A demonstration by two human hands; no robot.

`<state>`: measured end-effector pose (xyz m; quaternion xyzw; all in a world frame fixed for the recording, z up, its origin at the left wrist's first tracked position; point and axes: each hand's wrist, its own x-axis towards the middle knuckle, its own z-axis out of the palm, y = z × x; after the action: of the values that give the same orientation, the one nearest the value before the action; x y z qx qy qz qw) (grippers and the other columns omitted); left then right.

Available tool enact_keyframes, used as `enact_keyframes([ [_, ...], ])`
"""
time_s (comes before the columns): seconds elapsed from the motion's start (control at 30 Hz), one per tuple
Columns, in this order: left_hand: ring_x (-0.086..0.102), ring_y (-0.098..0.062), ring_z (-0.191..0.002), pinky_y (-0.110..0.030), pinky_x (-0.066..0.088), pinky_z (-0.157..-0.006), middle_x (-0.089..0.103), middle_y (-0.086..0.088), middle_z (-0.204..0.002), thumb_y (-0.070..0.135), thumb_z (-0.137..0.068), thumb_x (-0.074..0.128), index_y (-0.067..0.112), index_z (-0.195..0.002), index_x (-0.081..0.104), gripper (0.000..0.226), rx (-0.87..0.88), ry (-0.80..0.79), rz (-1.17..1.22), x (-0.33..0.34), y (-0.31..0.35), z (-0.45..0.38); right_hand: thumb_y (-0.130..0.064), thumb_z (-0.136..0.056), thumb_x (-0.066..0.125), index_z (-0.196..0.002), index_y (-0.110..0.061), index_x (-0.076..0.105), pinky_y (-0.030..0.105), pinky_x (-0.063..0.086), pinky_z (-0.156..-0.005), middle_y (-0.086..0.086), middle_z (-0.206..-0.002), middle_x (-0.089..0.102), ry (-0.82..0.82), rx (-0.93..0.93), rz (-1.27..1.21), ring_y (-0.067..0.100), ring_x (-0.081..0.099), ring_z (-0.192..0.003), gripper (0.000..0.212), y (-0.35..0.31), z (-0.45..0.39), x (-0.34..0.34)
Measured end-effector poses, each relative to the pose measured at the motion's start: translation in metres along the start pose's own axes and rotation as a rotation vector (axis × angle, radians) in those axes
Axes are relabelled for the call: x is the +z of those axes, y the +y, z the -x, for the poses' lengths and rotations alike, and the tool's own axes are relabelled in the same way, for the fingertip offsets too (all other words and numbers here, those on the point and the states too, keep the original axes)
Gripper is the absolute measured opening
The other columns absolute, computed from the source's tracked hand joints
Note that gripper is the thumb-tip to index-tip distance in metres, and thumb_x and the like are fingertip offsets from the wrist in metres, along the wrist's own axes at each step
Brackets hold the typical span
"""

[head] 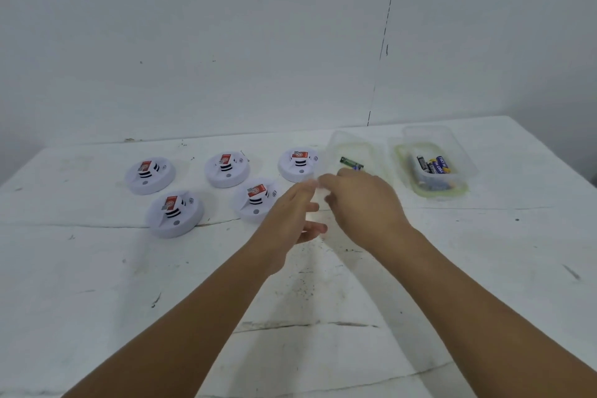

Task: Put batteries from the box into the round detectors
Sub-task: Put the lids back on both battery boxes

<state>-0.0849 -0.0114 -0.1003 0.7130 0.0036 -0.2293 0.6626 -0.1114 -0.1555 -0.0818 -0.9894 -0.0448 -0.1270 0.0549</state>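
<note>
Several round white detectors lie on the table, each with a red-labelled block on top, among them one at the far left (150, 175) and one (255, 200) just left of my hands. A clear plastic box (352, 145) with a green battery (351, 163) in it stands right of them. My left hand (290, 213) holds the box's near left edge between fingers and thumb. My right hand (361, 200) grips its near end from above and hides that end. A second clear box (465, 165) further right holds several blue-and-black batteries (434, 165).
The white table (323, 300) is scuffed and cracked, and it meets a bare white wall at the back. Its right edge runs diagonally past the battery box. My hands and the clear box look blurred.
</note>
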Motion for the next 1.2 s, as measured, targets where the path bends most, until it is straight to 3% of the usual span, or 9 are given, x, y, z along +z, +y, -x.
enact_keyframes([
  [0.33,0.069,-0.021,-0.079,-0.029,0.053,-0.072,0.074,-0.009,-0.095,0.062,-0.096,0.059,0.024,-0.113,0.071,0.044,-0.187,0.039,0.010,-0.053,-0.019,0.023,-0.015,-0.099,0.055,-0.102,-0.021,0.058,0.033,0.039,-0.066,-0.001,-0.085,0.050,-0.252,-0.056,-0.060,0.023,0.056,-0.082,0.008,-0.066,0.020,0.002],
  [0.47,0.061,-0.018,-0.077,-0.032,0.051,-0.079,0.070,-0.005,-0.090,0.051,-0.096,0.062,0.019,-0.111,0.073,0.037,-0.168,-0.045,-0.085,-0.070,-0.021,0.028,-0.044,-0.100,0.050,-0.071,-0.019,0.051,0.036,0.050,-0.062,-0.001,-0.077,0.066,-0.402,-0.008,-0.376,0.022,0.064,-0.076,0.039,-0.069,0.022,0.000],
  [0.57,0.065,-0.017,-0.078,-0.033,0.055,-0.083,0.071,-0.011,-0.100,0.050,-0.100,0.059,0.024,-0.115,0.073,0.033,-0.115,-0.089,-0.204,-0.083,-0.022,0.035,-0.039,-0.100,0.044,-0.081,-0.018,0.064,0.042,0.055,-0.069,-0.001,-0.080,0.066,-0.221,0.014,-0.337,0.024,0.063,-0.078,0.035,-0.053,0.019,0.002],
  [0.63,0.068,-0.019,-0.078,-0.036,0.058,-0.089,0.072,-0.008,-0.101,0.048,-0.103,0.056,0.028,-0.116,0.073,0.029,-0.094,-0.107,-0.256,-0.089,-0.020,0.039,-0.035,-0.101,0.048,-0.098,-0.019,0.065,0.040,0.051,-0.074,0.000,-0.097,0.060,-0.017,0.029,-0.131,0.025,0.058,-0.092,0.023,-0.037,0.016,0.006],
  [0.7,0.071,-0.020,-0.077,-0.038,0.061,-0.090,0.074,-0.006,-0.102,0.045,-0.105,0.054,0.028,-0.114,0.074,0.027,-0.087,-0.113,-0.303,-0.094,-0.017,0.040,-0.034,-0.101,0.054,-0.112,-0.022,0.061,0.038,0.048,-0.074,0.004,-0.113,0.052,0.017,0.073,-0.043,0.027,0.051,-0.099,0.018,-0.023,0.016,0.014],
  [0.87,0.071,-0.023,-0.083,-0.041,0.061,-0.093,0.067,-0.003,-0.104,0.031,-0.108,0.049,0.023,-0.102,0.073,0.026,-0.009,-0.053,-0.585,-0.106,-0.016,0.028,-0.023,-0.105,0.050,-0.118,-0.026,0.054,0.036,0.050,-0.064,-0.003,-0.119,0.043,-0.081,0.204,-0.331,0.019,0.055,-0.066,0.014,-0.016,0.024,0.033],
  [1.03,0.065,-0.015,-0.078,-0.037,0.057,-0.082,0.068,0.002,-0.092,0.034,-0.107,0.052,0.025,-0.101,0.073,0.024,0.217,-0.015,-0.875,-0.108,-0.016,0.028,-0.009,-0.100,0.050,-0.103,-0.025,0.054,0.039,0.052,-0.075,-0.002,-0.107,0.052,-0.074,0.286,-0.568,0.021,0.060,-0.083,0.017,-0.007,0.030,0.039],
  [1.13,0.063,-0.018,-0.088,-0.037,0.052,-0.085,0.069,0.000,-0.094,0.037,-0.107,0.052,0.022,-0.112,0.075,0.028,0.357,0.056,-0.999,-0.103,-0.021,0.028,-0.031,-0.103,0.057,-0.096,-0.027,0.059,0.036,0.047,-0.077,-0.002,-0.098,0.063,-0.202,0.471,-1.059,0.016,0.057,-0.079,0.008,0.002,0.036,0.037],
  [1.2,0.061,-0.018,-0.088,-0.036,0.051,-0.085,0.067,-0.001,-0.093,0.039,-0.107,0.051,0.021,-0.113,0.074,0.029,0.380,0.065,-1.040,-0.101,-0.022,0.028,-0.045,-0.101,0.057,-0.095,-0.027,0.063,0.044,0.050,-0.087,-0.001,-0.099,0.069,-0.157,0.526,-1.160,0.016,0.060,-0.086,0.020,0.010,0.039,0.044],
])
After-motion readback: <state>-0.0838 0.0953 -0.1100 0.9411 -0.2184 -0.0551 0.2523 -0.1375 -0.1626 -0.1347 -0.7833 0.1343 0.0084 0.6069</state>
